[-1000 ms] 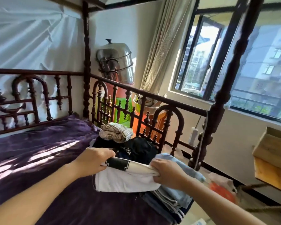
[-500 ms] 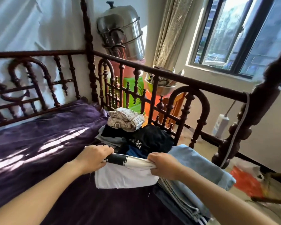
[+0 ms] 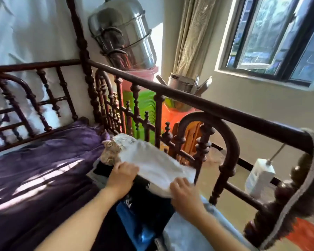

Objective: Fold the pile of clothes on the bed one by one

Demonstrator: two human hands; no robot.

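White garment (image 3: 152,162), left hand (image 3: 122,176), right hand (image 3: 184,194), pile (image 3: 145,205)

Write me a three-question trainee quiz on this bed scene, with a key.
1. True or false: the left hand and right hand both grip the white garment.
2. The bed cover is: A green, B purple, C yellow.
3. Fill in: the light blue garment lies under the ____ forearm.
Key: 1 true; 2 B; 3 right.
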